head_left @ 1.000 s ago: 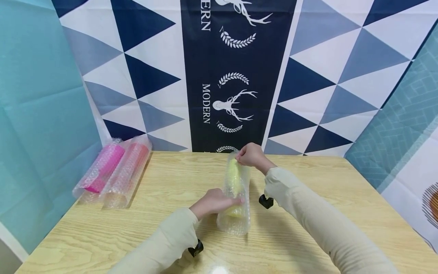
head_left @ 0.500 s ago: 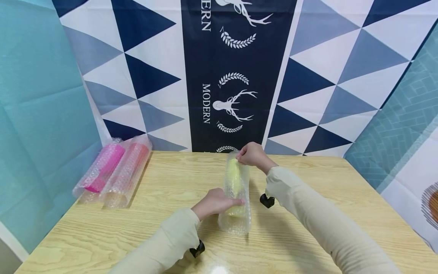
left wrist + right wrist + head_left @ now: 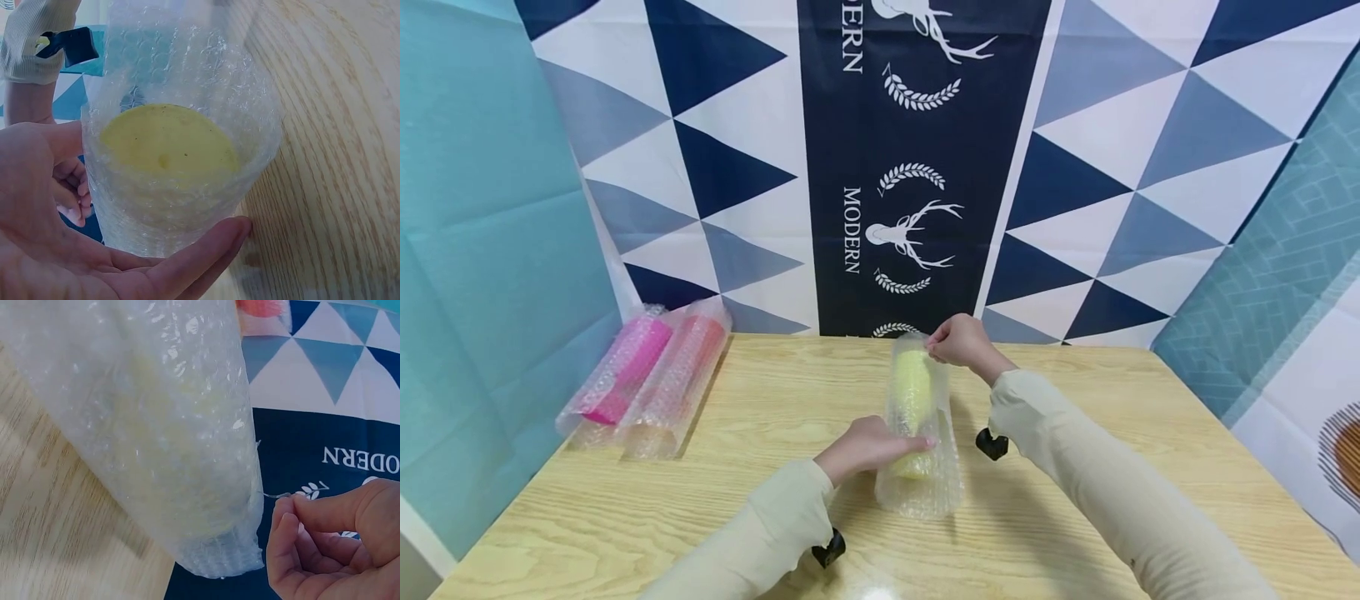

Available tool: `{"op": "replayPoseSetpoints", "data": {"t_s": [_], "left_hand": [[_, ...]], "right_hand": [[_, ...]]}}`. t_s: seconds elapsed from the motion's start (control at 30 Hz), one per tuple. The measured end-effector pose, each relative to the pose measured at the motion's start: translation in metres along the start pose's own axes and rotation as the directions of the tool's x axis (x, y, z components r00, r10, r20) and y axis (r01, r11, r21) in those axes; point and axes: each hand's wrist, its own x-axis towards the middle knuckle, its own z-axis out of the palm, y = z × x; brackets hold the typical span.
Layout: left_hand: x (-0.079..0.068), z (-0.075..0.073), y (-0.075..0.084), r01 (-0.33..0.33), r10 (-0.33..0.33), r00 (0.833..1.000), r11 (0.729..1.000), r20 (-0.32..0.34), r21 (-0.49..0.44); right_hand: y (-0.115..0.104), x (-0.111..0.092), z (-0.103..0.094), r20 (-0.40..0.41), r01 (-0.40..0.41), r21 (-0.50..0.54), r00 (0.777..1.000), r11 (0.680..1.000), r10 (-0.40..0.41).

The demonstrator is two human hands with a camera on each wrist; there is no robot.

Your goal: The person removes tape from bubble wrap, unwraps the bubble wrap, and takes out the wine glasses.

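Note:
A yellow cylinder (image 3: 913, 379) stands out through the bubble wrap (image 3: 925, 498) rolled around it. My left hand (image 3: 868, 446) grips the roll near its lower end, thumb across the front and fingers behind it. The left wrist view shows the cylinder's flat yellow end (image 3: 169, 140) inside the open end of the wrap. At the far upper edge, my right hand (image 3: 964, 342) pinches a thin whitish strip (image 3: 275, 495) of the wrap between thumb and forefinger. The strip runs from the wrap's side to the fingertips.
At the back left of the wooden table (image 3: 775, 375) lie two more bubble-wrapped cylinders, one pink (image 3: 636, 358) and one coral red (image 3: 692, 350). A patterned cloth (image 3: 730, 167) hangs right behind the table's back edge.
My right hand has moved slightly right with the pinched edge. A loose flap of the bubble wrap now spreads wider to the right at the near end. The left hand's hold stays the same.

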Motion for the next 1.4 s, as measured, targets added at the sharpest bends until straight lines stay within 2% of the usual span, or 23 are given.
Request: {"op": "replayPoseSetpoints", "data": {"t_s": [0.27, 0.53, 0.73, 0.9, 1.23, 1.4], "left_hand": [[0.001, 0.001, 0.000, -0.006, 0.006, 1.000, 0.999, -0.019, -0.033], [0.003, 0.000, 0.004, -0.019, 0.019, 0.999, 1.000, -0.036, -0.015], [0.006, 0.003, 0.005, 0.006, -0.008, 0.998, 1.000, -0.055, -0.021], [0.010, 0.005, 0.007, 0.000, -0.003, 0.998, 0.999, -0.061, -0.047], [0.011, 0.006, 0.006, -0.019, 0.016, 0.998, 0.998, -0.058, -0.063], [0.010, 0.004, 0.006, -0.016, 0.013, 0.998, 0.999, -0.059, -0.041]], "right_hand": [[0.011, 0.000, -0.012, 0.001, -0.005, -0.010, 1.000, 1.000, 0.005], [0.023, -0.003, -0.029, -0.030, 0.017, -0.021, 0.999, 1.000, -0.017], [0.037, -0.008, -0.039, -0.018, -0.022, 0.033, 1.000, 0.999, 0.022], [0.051, -0.013, -0.046, 0.008, -0.069, 0.055, 0.998, 0.996, 0.069], [0.082, -0.019, -0.048, 0.044, -0.102, 0.075, 0.994, 0.992, 0.099], [0.102, -0.023, -0.041, 0.057, -0.079, 0.052, 0.995, 0.996, 0.076]]}}
